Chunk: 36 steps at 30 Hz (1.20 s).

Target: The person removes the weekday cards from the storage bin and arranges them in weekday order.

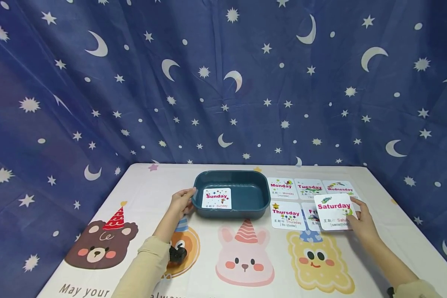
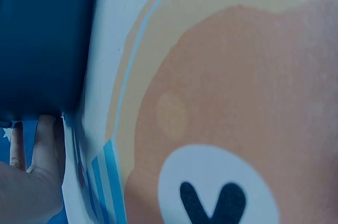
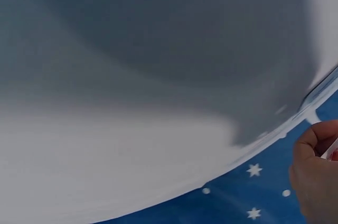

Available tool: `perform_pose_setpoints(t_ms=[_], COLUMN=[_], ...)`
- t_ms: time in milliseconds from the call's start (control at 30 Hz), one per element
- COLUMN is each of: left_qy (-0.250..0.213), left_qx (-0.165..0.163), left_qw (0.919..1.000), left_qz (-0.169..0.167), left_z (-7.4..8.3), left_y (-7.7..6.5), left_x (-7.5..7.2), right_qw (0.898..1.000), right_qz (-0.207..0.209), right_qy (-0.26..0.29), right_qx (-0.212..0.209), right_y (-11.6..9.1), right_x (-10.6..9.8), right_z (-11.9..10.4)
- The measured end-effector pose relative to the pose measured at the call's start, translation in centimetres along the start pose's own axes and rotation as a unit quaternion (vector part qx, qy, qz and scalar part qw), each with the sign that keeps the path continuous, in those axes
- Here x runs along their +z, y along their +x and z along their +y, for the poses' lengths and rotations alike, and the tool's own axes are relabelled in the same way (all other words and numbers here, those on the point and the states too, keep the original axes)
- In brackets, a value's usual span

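My left hand (image 1: 181, 203) touches the left end of a dark teal plastic tray (image 1: 251, 212), its fingers reaching straight to the wall. In the left wrist view, those fingers (image 2: 45, 147) meet the tray's side (image 2: 47, 49). Inside the tray, at the left, lies a Sunday card (image 1: 217, 198). My right hand (image 1: 365, 221) pinches a white Saturday card (image 1: 333, 212) by its right edge, thumb in front. This card partly covers the Friday card (image 1: 311, 217) and the Wednesday card's lower edge. In the right wrist view, only a sliver of card shows in the hand (image 3: 319, 174).
Right of the tray lie the Monday card (image 1: 283, 189), Tuesday card (image 1: 310, 187), Wednesday card (image 1: 340, 188) and Thursday card (image 1: 287, 215). The white tablecloth (image 1: 152, 182) has printed cartoon animals. A blue star-patterned curtain (image 1: 223, 136) hangs behind the table.
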<state>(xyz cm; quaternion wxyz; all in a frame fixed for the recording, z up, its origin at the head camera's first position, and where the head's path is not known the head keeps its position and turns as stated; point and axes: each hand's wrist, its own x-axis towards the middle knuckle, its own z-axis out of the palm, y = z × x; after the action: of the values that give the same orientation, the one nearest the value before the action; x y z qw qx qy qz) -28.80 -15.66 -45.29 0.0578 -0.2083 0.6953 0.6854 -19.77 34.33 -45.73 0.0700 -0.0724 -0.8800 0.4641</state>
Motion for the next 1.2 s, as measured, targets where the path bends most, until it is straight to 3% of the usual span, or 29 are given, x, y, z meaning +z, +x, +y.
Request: perform_pose_setpoints(t_ms=[500, 833, 1200], left_qy=[-0.019, -0.014, -0.018], left_qx=[-0.005, -0.007, 0.001], left_qw=[0.9998, 0.9998, 0.9998], left_qz=[-0.009, -0.007, -0.01], left_z=[0.1, -0.1, 0.1], left_y=[0.2, -0.1, -0.3], left_x=[0.0, 0.0, 0.2], right_qw=[0.994, 0.992, 0.988], right_qz=[0.015, -0.005, -0.032], right_qy=[-0.104, -0.121, -0.139], right_qx=[-0.023, 0.04, 0.06], right_y=[1.6, 2.8, 3.6], right_x=[-2.9, -4.1, -4.8], right_z=[3.1, 4.1, 5.2])
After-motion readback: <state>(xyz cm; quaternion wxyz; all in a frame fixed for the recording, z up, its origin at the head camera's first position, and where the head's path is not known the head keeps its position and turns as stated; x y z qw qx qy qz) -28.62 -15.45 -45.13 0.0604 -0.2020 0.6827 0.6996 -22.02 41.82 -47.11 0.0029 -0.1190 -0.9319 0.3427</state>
